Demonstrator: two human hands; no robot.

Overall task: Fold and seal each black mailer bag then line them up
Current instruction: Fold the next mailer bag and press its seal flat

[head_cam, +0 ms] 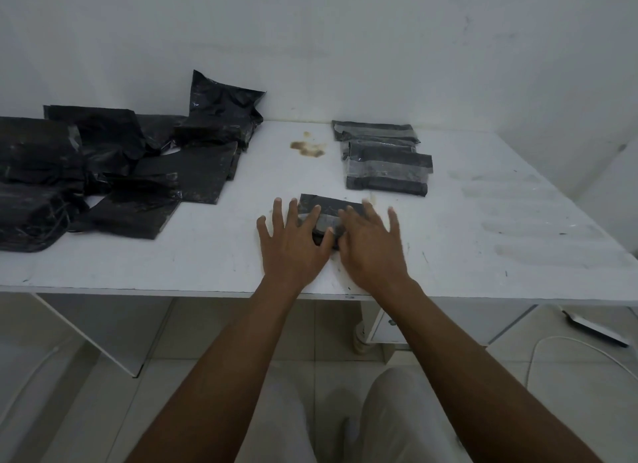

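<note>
Left hand (293, 252), right hand (371, 255) pressing mailer (328, 203), pile (103, 172)

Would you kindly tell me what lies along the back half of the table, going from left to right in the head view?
heap of loose black mailer bags → brown stain → row of taped mailer bags

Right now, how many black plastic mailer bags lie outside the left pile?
4. Three overlap at right: far bag, middle bag, near bag. The fourth bag lies under left hand and right hand. More may be hidden.
</note>
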